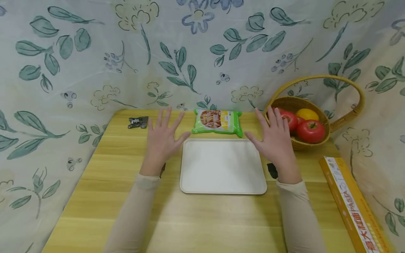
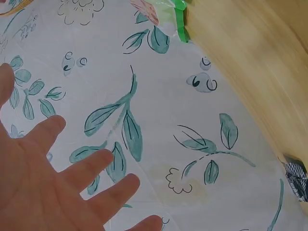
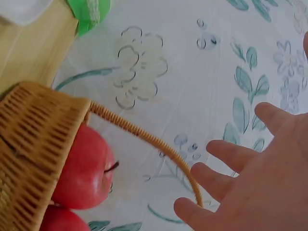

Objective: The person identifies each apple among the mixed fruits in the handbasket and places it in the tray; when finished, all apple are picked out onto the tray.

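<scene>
Both hands are held up above the table with fingers spread, holding nothing. In the head view the left hand (image 1: 162, 138) is left of a white rectangular tray (image 1: 223, 167), near a small black packet (image 1: 138, 122). The right hand (image 1: 273, 140) is over the tray's right side, close to the wicker basket (image 1: 295, 144) of fruit. A green plastic food packet (image 1: 218, 121) lies behind the tray, between the hands. In the right wrist view a red apple (image 3: 84, 168) shows at the basket's rim, apart from the spread fingers (image 3: 226, 154).
The basket has a tall arched handle (image 1: 316, 76) and holds several red fruits and a yellow one (image 1: 307, 114). A long orange pasta box (image 1: 354, 203) lies along the table's right edge. Flowered cloth (image 1: 190, 52) hangs behind the wooden table (image 1: 202, 221) and along its sides.
</scene>
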The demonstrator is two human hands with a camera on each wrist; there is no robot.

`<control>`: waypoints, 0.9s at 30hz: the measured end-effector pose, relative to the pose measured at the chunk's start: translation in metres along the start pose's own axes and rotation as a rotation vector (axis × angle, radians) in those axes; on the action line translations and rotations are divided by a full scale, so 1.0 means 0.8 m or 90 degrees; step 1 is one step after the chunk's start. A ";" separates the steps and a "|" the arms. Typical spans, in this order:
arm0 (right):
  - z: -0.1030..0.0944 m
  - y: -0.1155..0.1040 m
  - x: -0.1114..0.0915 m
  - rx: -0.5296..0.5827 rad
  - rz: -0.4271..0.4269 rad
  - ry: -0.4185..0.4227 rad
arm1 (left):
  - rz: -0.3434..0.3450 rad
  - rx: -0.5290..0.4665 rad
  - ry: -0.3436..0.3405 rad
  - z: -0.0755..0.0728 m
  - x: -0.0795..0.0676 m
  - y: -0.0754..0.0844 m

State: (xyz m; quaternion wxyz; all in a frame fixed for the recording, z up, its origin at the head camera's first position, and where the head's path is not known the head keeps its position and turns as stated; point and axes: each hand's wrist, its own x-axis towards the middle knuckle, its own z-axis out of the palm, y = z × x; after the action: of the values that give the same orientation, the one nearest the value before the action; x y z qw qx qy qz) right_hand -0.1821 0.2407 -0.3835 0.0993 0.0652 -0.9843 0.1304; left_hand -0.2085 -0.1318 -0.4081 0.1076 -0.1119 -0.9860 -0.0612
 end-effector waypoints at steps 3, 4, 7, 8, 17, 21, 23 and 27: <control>-0.015 0.017 -0.002 0.031 0.017 0.036 | -0.002 -0.013 -0.002 -0.001 -0.001 -0.003; -0.019 0.023 -0.003 0.047 0.022 0.049 | -0.002 -0.024 -0.004 0.000 -0.002 -0.004; -0.029 0.044 -0.007 0.084 0.046 0.102 | 0.003 -0.085 -0.012 0.003 -0.005 -0.006; -0.032 0.051 -0.008 0.096 0.054 0.114 | 0.005 -0.109 -0.019 0.004 -0.006 -0.006; -0.042 0.100 -0.015 0.163 0.103 0.202 | -0.018 -0.290 -0.159 0.024 -0.012 -0.017; -0.043 0.123 -0.019 0.201 0.117 0.218 | -0.036 -0.353 -0.219 0.042 -0.016 -0.025; -0.043 0.134 -0.021 0.218 0.129 0.224 | -0.033 -0.387 -0.242 0.052 -0.018 -0.028; -0.041 0.153 -0.026 0.238 0.167 0.216 | -0.011 -0.436 -0.273 0.068 -0.020 -0.033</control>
State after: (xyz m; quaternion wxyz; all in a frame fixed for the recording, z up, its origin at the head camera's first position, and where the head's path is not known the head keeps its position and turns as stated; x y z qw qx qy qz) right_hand -0.1752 0.3689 -0.3863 0.2309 -0.0684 -0.9125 0.3308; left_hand -0.2100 -0.1530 -0.4674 -0.1449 -0.1433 -0.9095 -0.3624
